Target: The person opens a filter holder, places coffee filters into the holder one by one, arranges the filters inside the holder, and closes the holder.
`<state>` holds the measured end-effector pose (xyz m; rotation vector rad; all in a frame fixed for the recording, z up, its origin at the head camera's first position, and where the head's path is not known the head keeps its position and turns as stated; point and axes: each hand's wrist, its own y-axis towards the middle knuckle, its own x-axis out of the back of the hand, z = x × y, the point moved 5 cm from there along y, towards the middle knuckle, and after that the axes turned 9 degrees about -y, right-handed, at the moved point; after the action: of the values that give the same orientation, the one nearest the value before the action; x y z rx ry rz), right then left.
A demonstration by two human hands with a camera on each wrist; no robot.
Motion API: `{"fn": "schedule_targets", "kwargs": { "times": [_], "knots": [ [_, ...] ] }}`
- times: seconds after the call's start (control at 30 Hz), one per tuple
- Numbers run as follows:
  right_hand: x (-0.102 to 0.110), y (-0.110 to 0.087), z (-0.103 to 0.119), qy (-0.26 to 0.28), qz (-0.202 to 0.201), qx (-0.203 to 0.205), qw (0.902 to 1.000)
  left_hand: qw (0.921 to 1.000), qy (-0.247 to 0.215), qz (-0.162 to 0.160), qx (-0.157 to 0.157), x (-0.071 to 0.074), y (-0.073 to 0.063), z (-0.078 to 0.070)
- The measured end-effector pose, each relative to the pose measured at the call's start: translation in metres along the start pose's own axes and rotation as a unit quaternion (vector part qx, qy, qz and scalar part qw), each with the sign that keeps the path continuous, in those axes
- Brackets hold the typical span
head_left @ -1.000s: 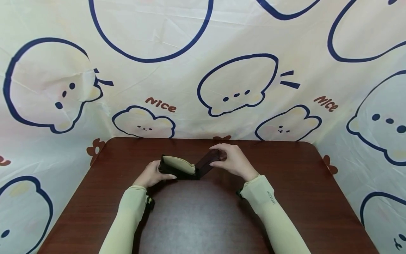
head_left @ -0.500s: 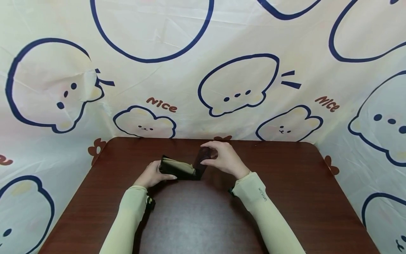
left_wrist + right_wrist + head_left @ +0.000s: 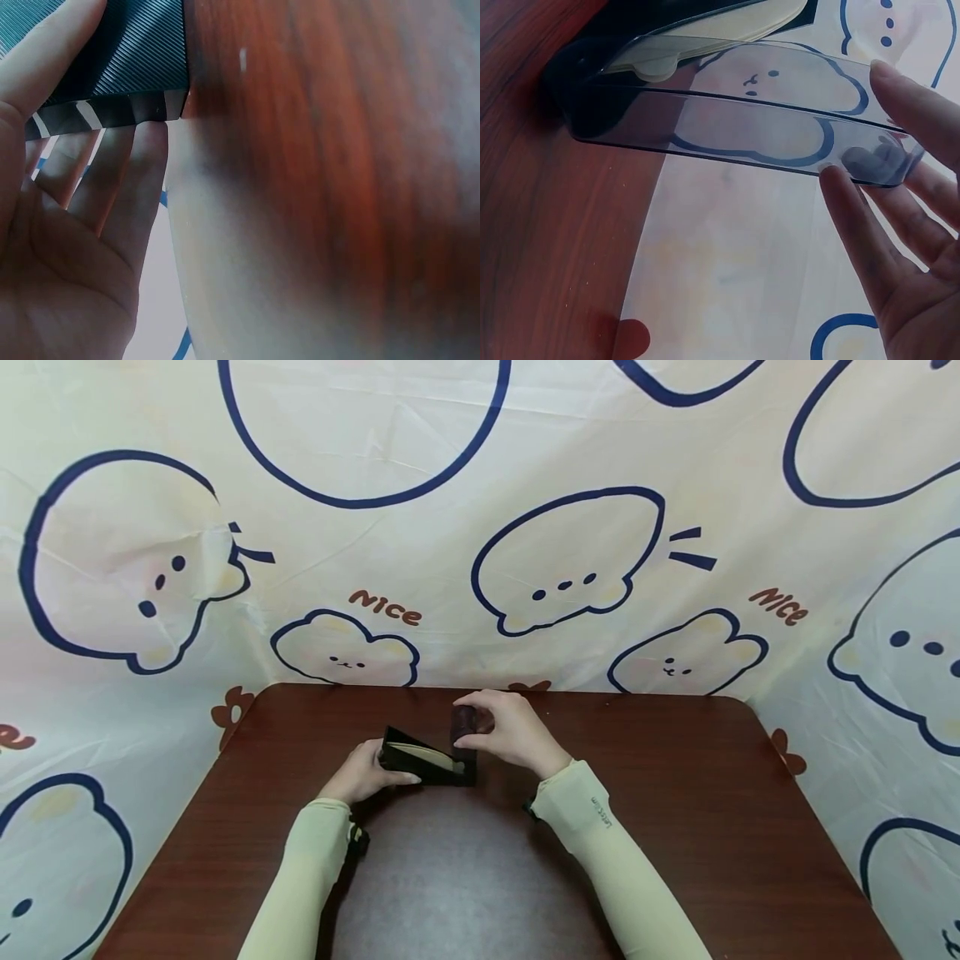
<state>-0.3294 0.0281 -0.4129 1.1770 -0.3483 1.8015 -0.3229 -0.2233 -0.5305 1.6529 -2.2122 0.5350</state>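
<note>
A black, finely ribbed box (image 3: 437, 774) with a smoky see-through lid (image 3: 463, 727) hinged at its right end sits toward the far side of the table. Cream sheets or cards (image 3: 727, 26), one with a rounded tab, stand inside it. My left hand (image 3: 358, 774) grips the box's left end, thumb across the ribbed face and fingers along the other side, as the left wrist view shows. My right hand (image 3: 517, 732) pinches the lid's free end between thumb and fingers. The lid stands raised, almost upright over the hinge end.
The dark brown wooden table (image 3: 675, 827) reaches a pale cloth backdrop (image 3: 435, 552) printed with blue-outlined cartoon shapes, which also hangs at both sides. Dark straps with small devices sit at both wrists.
My right hand has moved left, swinging the lid from a rightward slant to nearly upright. The cream sheets now show less above the box's edge. My left hand keeps its grip in place.
</note>
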Motion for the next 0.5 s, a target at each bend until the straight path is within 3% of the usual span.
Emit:
{"fn": "schedule_targets", "kwargs": {
  "times": [0.4,0.5],
  "knots": [
    [-0.013,0.007,0.008,0.016,-0.009,0.022,0.9996,1.0000,-0.005,-0.004,0.005,0.000,0.000,0.000],
    [-0.018,0.009,0.012,-0.002,-0.014,0.036,0.9992,1.0000,-0.007,-0.004,0.004,0.000,0.001,0.000]
  ]
}}
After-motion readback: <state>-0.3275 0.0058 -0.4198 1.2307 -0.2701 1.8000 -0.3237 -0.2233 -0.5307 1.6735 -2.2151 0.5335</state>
